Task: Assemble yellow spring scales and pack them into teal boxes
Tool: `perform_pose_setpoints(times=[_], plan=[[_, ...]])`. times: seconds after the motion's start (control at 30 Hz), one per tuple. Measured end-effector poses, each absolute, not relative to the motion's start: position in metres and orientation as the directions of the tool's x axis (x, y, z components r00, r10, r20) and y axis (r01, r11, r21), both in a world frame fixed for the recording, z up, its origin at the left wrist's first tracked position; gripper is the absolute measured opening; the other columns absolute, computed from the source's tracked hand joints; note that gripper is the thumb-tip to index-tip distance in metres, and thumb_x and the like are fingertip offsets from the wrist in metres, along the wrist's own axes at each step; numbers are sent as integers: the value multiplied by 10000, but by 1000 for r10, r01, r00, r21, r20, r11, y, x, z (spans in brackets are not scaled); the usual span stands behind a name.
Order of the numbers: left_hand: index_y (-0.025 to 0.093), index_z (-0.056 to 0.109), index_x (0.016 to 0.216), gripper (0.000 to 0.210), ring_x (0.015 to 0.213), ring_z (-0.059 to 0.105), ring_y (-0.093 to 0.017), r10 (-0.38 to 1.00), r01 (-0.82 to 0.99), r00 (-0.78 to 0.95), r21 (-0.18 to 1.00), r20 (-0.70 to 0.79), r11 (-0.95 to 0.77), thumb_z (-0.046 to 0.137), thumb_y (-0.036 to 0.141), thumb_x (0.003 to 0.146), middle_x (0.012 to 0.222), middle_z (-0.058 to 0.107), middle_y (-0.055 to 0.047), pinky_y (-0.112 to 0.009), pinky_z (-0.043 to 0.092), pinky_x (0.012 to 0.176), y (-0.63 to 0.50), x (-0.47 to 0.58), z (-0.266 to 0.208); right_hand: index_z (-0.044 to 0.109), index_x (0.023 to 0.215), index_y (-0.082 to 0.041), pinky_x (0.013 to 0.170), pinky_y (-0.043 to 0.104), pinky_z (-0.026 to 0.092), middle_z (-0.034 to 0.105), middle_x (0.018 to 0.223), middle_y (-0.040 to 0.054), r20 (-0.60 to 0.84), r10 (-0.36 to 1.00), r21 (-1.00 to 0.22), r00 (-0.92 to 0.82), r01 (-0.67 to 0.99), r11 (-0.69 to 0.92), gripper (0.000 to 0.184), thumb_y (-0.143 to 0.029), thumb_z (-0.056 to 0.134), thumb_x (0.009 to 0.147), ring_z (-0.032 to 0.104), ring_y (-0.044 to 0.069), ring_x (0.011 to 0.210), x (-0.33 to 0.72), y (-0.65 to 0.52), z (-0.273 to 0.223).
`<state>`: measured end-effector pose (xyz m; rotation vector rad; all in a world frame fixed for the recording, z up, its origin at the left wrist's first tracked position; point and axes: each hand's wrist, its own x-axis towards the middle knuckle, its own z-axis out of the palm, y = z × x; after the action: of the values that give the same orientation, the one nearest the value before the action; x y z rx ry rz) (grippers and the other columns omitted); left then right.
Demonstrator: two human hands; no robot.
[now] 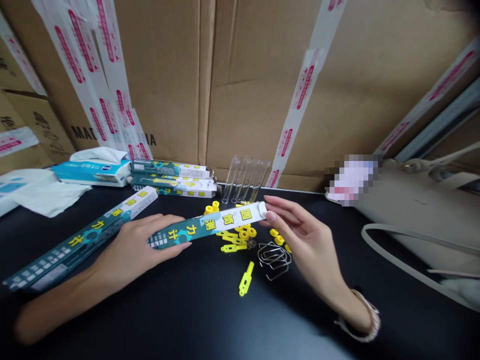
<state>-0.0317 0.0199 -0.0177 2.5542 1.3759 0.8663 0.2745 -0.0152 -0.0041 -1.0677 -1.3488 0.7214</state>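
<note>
Carton (213, 225), green and white with yellow lettering, spans the gap between the two hands in the head view, its green end at the left and its white end at the right. The left hand (140, 240) is closed around the green end, thumb along the near edge and fingers along the far one. The right hand (305, 237) is half curled, thumb and index finger at the white end flap; whether it pinches the flap or only touches it, I cannot tell. Beyond the left hand, a second carton (88, 234) lies slantwise on the black worktop (202, 315). Clear tubes (243, 181) stand beyond the held carton. A single yellow piece (246, 280) lies on its near side, and bent metal wires (274, 257) sit just left of the right hand.
</note>
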Motion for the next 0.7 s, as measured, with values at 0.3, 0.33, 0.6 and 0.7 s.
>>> perform_pose_setpoints(times=[0.3, 0.33, 0.6, 0.7], plan=[[282, 704, 1133, 315, 941, 746, -222, 782, 727, 429, 340, 452, -596, 677, 502, 909, 1083, 782, 23, -316, 533, 879, 20, -32, -18, 770, 1095, -210, 858, 325, 686, 823, 1047, 52, 318, 938, -948, 137, 21, 319, 263, -354, 783, 875, 792, 217, 943, 275, -13, 0], [283, 704, 1136, 317, 946, 747, -223, 781, 728, 431, 338, 451, -597, 676, 503, 909, 1087, 782, 22, -316, 535, 879, 20, -32, -18, 777, 1083, -214, 852, 328, 688, 823, 1041, 49, 325, 936, -945, 136, 31, 324, 252, -353, 784, 873, 793, 213, 927, 275, -13, -1], [287, 711, 1136, 306, 909, 751, -210, 780, 738, 429, 320, 456, -593, 680, 483, 903, 1059, 784, 28, -296, 548, 847, 19, -32, -20, 810, 1091, -255, 791, 353, 700, 798, 1135, 46, 457, 882, -872, 114, 251, 419, 207, -322, 733, 911, 772, 221, 935, 274, -15, -10], [280, 715, 1130, 295, 908, 749, -210, 793, 746, 413, 334, 447, -577, 665, 469, 909, 1055, 784, 24, -296, 549, 859, 18, -31, -19, 812, 1080, -278, 775, 338, 691, 765, 1201, 57, 486, 872, -857, 64, 230, 461, 187, -301, 734, 912, 738, 244, 1053, 273, -15, -10]])
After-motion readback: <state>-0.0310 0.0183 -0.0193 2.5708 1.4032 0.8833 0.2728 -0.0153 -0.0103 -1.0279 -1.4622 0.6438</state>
